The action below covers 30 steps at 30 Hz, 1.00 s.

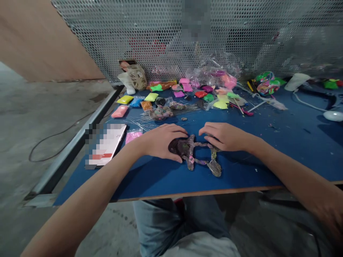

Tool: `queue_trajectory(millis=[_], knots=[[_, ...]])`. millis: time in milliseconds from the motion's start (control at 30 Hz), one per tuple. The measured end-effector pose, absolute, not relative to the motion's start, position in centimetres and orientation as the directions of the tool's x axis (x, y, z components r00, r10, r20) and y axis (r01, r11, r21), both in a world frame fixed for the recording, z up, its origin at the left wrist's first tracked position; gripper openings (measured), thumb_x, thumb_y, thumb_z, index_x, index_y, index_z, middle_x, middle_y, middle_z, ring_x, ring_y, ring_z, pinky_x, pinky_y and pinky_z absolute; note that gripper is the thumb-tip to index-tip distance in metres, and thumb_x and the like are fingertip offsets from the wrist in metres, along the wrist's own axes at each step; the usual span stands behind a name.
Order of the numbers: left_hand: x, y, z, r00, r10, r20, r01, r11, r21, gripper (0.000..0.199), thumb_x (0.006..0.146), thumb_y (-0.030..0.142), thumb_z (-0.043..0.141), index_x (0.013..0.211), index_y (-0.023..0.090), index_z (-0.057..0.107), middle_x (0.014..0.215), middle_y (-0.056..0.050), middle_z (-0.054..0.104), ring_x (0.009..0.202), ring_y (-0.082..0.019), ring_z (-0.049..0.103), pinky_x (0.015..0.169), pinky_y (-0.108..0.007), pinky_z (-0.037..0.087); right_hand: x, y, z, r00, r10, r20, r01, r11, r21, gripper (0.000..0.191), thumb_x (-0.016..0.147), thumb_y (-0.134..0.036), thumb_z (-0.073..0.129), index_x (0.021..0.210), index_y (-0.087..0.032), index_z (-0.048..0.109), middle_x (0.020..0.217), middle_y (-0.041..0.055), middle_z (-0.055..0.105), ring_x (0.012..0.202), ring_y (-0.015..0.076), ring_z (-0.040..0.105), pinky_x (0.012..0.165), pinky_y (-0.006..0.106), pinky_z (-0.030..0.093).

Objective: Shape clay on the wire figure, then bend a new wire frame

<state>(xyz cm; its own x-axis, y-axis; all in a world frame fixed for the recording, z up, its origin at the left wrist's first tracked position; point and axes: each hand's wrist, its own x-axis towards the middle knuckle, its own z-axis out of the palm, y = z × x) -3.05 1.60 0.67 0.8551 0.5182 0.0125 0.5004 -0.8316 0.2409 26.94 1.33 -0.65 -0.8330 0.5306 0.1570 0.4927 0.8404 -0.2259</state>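
Note:
A dark, mottled modelling-clay figure (191,151) lies flat on the blue table near its front edge. It has a broad dark body on the left, short arms and two thin legs that end in wider feet on the right. My left hand (164,139) is curved around the body end, thumb on the near side and fingers on the far side. At the far foot, my right hand (223,136) has its fingers bent and closed on the clay, hiding most of that foot. The near foot (215,167) shows in full and looks shiny.
Several colourful clay packets (151,96) lie across the back of the table (268,150), beside thin wires (136,123) and a mottled clay lump (160,112). A phone (109,144) rests at left. Perforated metal sheeting (150,35) stands behind; a white mouse-like object (333,116) is at right.

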Motion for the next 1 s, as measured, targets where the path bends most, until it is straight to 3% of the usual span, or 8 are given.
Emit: queue_trajectory(millis=[167,267,400,633,700,800,900,1000], knots=[[-4.2,2.1,1.2,0.786,0.613,-0.083,0.611,-0.749,0.256,0.075,0.063,0.08,0.073,0.108,0.022,0.061,0.126,-0.01,0.06,0.117,-0.03,0.055,0.101,-0.037,0.041,28.6,3.0,-0.4,-0.761,0.605,0.233,0.633,0.771,0.069,0.039,0.102,-0.042,0.047,0.129,-0.017,0.059,0.11,0.0138,0.067,0.095,0.0276,0.061,0.081,0.038,0.041],[-4.4,2.2,1.1,0.765,0.632,-0.127,0.639,-0.719,0.274,0.074,0.06,0.079,0.075,0.103,0.021,0.06,0.119,-0.009,0.061,0.11,-0.029,0.056,0.091,-0.034,0.043,29.3,3.8,-0.3,-0.732,0.636,0.245,0.671,0.734,0.102,0.049,0.1,-0.049,0.049,0.136,-0.015,0.055,0.108,0.0141,0.068,0.102,0.0303,0.061,0.085,0.04,0.041],[-3.9,1.8,1.3,0.733,0.671,-0.111,0.67,-0.685,0.285,0.067,0.065,0.07,0.077,0.108,0.022,0.058,0.103,-0.007,0.063,0.093,-0.025,0.058,0.077,-0.031,0.042,29.0,4.0,-0.1,-0.744,0.628,0.227,0.656,0.751,0.073,0.038,0.1,-0.046,0.05,0.125,-0.022,0.063,0.109,0.0127,0.069,0.101,0.0301,0.062,0.084,0.041,0.042],[-4.1,1.5,3.0,0.737,0.657,0.158,0.613,-0.748,0.252,0.056,0.078,0.053,0.072,0.123,0.023,0.056,0.123,-0.008,0.063,0.11,-0.028,0.058,0.095,-0.036,0.043,27.9,3.1,0.4,-0.724,0.645,0.242,0.54,0.75,-0.383,0.051,0.101,-0.057,0.042,0.132,-0.022,0.063,0.122,0.0131,0.068,0.111,0.0304,0.06,0.095,0.046,0.045],[-4.4,1.8,3.2,0.736,0.654,0.174,0.613,-0.753,0.239,0.057,0.079,0.053,0.071,0.125,0.023,0.056,0.127,-0.009,0.062,0.116,-0.029,0.056,0.1,-0.038,0.042,27.8,2.6,0.5,-0.753,0.649,0.11,0.491,0.665,-0.563,0.05,0.102,-0.058,0.041,0.123,-0.022,0.069,0.104,0.0094,0.073,0.088,0.0231,0.065,0.079,0.037,0.05],[-4.7,2.1,3.3,0.746,0.639,0.187,0.601,-0.767,0.227,0.062,0.082,0.054,0.068,0.134,0.023,0.053,0.138,-0.01,0.057,0.127,-0.031,0.05,0.112,-0.045,0.036,27.6,2.0,0.5,-0.734,0.676,-0.061,0.501,0.479,-0.721,0.043,0.098,-0.057,0.051,0.103,-0.023,0.076,0.077,0.0022,0.07,0.053,0.0124,0.05,0.052,0.029,0.039],[-5.0,2.5,3.0,0.711,0.65,0.269,0.598,-0.76,0.254,0.083,0.085,0.06,0.064,0.154,0.024,0.034,0.158,-0.013,0.038,0.144,-0.037,0.034,0.121,-0.054,0.023,27.4,1.9,0.1,-0.662,0.748,-0.046,0.477,0.374,-0.795,0.037,0.096,-0.054,0.057,0.096,-0.023,0.078,0.07,0.0002,0.067,0.05,0.0102,0.044,0.047,0.027,0.033],[-5.1,2.9,2.3,0.601,0.718,0.35,0.584,-0.694,0.42,0.093,0.088,0.065,0.059,0.161,0.027,0.015,0.165,-0.014,0.024,0.147,-0.038,0.031,0.119,-0.057,0.03,27.2,1.9,-0.2,-0.566,0.824,0.037,0.41,0.32,-0.854,0.036,0.095,-0.053,0.059,0.094,-0.022,0.077,0.071,0.0014,0.067,0.053,0.0105,0.047,0.048,0.027,0.033]])
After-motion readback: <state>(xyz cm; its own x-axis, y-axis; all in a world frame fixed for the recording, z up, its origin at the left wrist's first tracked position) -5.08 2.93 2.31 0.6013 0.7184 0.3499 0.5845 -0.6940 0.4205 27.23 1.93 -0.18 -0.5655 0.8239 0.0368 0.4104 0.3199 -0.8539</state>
